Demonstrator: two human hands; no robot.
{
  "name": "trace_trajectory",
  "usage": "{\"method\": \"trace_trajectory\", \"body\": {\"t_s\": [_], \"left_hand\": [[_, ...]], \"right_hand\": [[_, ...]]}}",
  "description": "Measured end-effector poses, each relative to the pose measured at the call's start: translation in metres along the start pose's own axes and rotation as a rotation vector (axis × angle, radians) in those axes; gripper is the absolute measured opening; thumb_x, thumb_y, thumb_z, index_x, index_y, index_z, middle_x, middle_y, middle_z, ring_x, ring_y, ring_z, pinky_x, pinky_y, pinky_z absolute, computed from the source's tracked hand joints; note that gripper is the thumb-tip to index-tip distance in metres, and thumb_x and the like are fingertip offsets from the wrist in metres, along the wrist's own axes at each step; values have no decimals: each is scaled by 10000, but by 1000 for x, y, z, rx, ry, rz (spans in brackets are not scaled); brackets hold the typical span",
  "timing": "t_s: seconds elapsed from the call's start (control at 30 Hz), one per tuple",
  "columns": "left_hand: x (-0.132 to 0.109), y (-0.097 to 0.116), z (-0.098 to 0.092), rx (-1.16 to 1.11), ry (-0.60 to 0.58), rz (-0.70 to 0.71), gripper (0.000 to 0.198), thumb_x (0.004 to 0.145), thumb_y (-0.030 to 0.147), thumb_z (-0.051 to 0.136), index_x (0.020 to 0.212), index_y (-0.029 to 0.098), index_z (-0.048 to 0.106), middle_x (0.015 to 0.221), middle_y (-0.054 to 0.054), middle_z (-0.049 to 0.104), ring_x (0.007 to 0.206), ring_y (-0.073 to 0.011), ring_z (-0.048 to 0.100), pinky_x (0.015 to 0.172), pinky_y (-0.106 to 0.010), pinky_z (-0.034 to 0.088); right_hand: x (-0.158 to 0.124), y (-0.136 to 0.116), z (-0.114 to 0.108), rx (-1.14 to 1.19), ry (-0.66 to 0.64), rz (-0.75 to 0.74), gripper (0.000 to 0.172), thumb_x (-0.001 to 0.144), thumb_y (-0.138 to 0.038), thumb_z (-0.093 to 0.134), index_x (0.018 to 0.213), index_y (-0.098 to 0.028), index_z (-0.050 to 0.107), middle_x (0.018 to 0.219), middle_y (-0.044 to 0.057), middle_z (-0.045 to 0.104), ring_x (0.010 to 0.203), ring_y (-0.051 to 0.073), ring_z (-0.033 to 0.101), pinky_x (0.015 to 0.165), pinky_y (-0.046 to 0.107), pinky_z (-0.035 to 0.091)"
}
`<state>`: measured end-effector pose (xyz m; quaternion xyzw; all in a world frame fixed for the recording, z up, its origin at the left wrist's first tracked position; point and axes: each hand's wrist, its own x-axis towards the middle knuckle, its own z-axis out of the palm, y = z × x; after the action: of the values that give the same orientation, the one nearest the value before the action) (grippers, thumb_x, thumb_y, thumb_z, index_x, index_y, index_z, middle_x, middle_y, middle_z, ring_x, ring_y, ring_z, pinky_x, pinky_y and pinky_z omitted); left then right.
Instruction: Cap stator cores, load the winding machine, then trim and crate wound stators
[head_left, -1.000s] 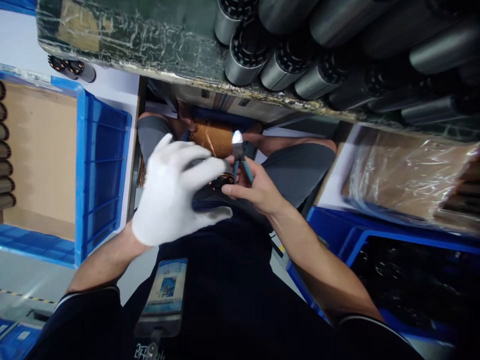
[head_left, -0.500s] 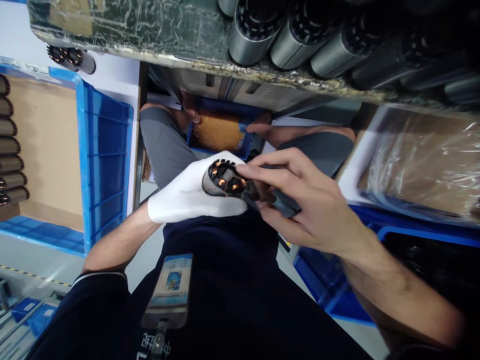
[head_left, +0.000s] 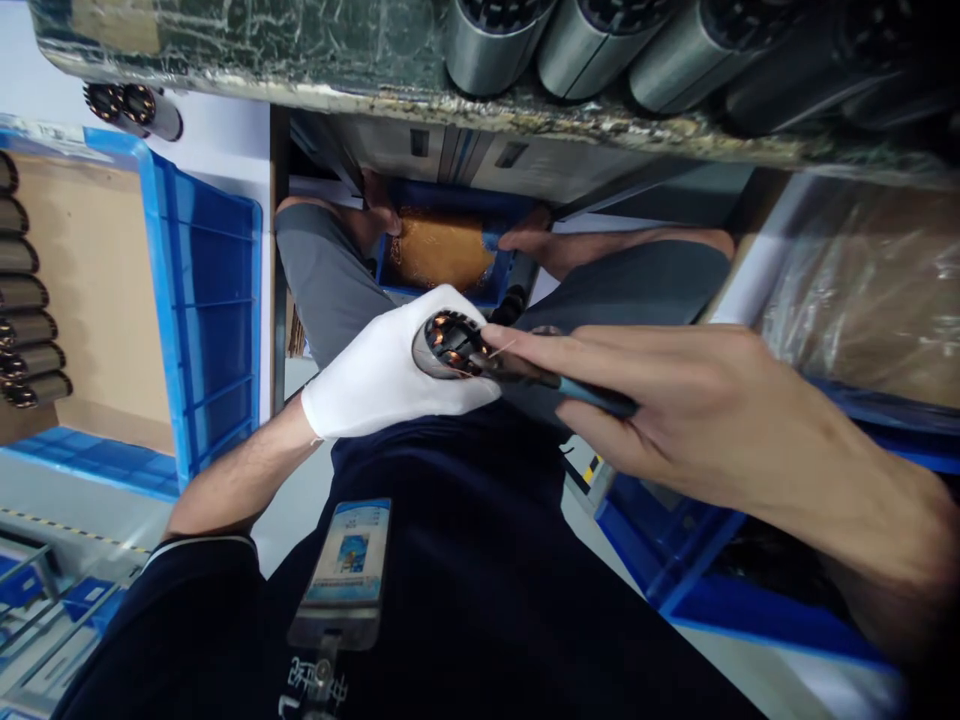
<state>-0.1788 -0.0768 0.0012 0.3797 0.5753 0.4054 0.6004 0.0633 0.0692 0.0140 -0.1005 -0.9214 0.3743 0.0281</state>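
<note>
My left hand (head_left: 382, 375), in a white glove, wraps around a motor stator (head_left: 435, 362). This is a metal cylinder with a black toothed ring and copper windings at its open end, which faces up. My bare right hand (head_left: 675, 395) grips a pair of pliers (head_left: 596, 393) with dark and light blue handles. Their metal jaws reach the right rim of the stator, where my index finger stretches along them. A thin copper wire (head_left: 504, 349) sticks out beside that fingertip. Whether the jaws are closed on the wire I cannot tell.
Several stators (head_left: 495, 55) stand on a worn bench edge (head_left: 262, 90) ahead. A blue crate (head_left: 210, 300) on the left holds a row of stators. Between my feet a blue bin (head_left: 442, 250) contains copper-coloured scraps. Plastic-wrapped cardboard (head_left: 862, 300) and a blue crate (head_left: 652, 540) are at right.
My right hand has turned and now lies flatter, with the pliers pointing left at the stator's rim. Earlier its fingers were at the windings. The stator stays in my left hand.
</note>
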Motion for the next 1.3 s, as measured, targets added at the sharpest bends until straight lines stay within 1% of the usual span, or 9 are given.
{"method": "trace_trajectory", "body": {"t_s": [0.17, 0.4, 0.57, 0.73, 0.83, 0.97, 1.03, 1.17, 1.3], "left_hand": [[6, -7, 6, 54, 113, 2, 354, 800, 219, 859, 964, 232, 546, 843, 54, 659, 718, -119, 585, 674, -272, 491], [3, 3, 23, 646, 118, -16, 394, 833, 306, 839, 1033, 268, 501, 819, 23, 690, 699, -222, 679, 681, -369, 480], [3, -1, 24, 616, 80, 87, 406, 807, 365, 902, 993, 272, 553, 813, -11, 686, 722, -266, 727, 749, -425, 564], [5, 1, 17, 563, 15, 83, 397, 789, 413, 904, 924, 268, 560, 838, -24, 709, 699, -240, 667, 705, -421, 524], [9, -4, 14, 450, -39, 57, 341, 803, 365, 867, 873, 254, 552, 810, 1, 681, 698, -193, 607, 692, -375, 491], [19, -22, 14, 96, -63, -79, 245, 797, 305, 843, 944, 202, 676, 879, 0, 721, 783, -168, 633, 747, -322, 517], [24, -34, 16, -195, -86, -214, 280, 788, 318, 875, 960, 176, 705, 858, -2, 727, 768, -152, 639, 748, -307, 518], [24, -51, 28, -720, -151, -366, 353, 800, 456, 910, 882, 179, 707, 839, -45, 744, 800, -189, 705, 796, -341, 578], [6, -59, 34, -711, -54, -247, 501, 1005, 672, 722, 1242, 230, 712, 1173, -116, 782, 1073, -289, 770, 996, -473, 643]], "right_hand": [[6, 1, 5, -18, 18, 47, 701, 1015, -177, 637, 1709, -270, 619, 1132, 110, 637, 923, 291, 693, 768, 421, 598], [2, -7, 9, -227, 26, 3, 742, 1035, -168, 623, 1754, -335, 556, 1087, 100, 629, 841, 295, 623, 715, 424, 503], [3, -9, 12, 64, -1, 50, 749, 1060, -133, 570, 1785, -314, 517, 894, 17, 615, 659, 214, 596, 642, 372, 518], [3, -12, 12, -47, 53, 57, 752, 1012, -126, 615, 1736, -328, 600, 965, 47, 707, 747, 256, 687, 669, 399, 564], [5, -6, 14, -50, 5, 65, 748, 1010, -147, 648, 1739, -306, 597, 954, 33, 784, 718, 256, 718, 657, 397, 591], [14, 16, 23, 161, -39, 133, 648, 1025, -122, 610, 1650, -276, 690, 1416, 49, 843, 1149, 297, 849, 985, 416, 675], [18, 25, 30, 252, -23, 178, 572, 1041, -224, 704, 1613, -252, 714, 1460, 68, 827, 1227, 313, 836, 1077, 442, 659], [21, 23, 45, 338, 73, 203, 817, 879, -457, 988, 1605, -233, 687, 1324, 89, 840, 978, 271, 828, 962, 422, 666], [25, 19, 50, 518, 94, 272, 440, 894, -419, 977, 1264, -253, 806, 777, -52, 728, 602, 152, 614, 648, 289, 547]]}}
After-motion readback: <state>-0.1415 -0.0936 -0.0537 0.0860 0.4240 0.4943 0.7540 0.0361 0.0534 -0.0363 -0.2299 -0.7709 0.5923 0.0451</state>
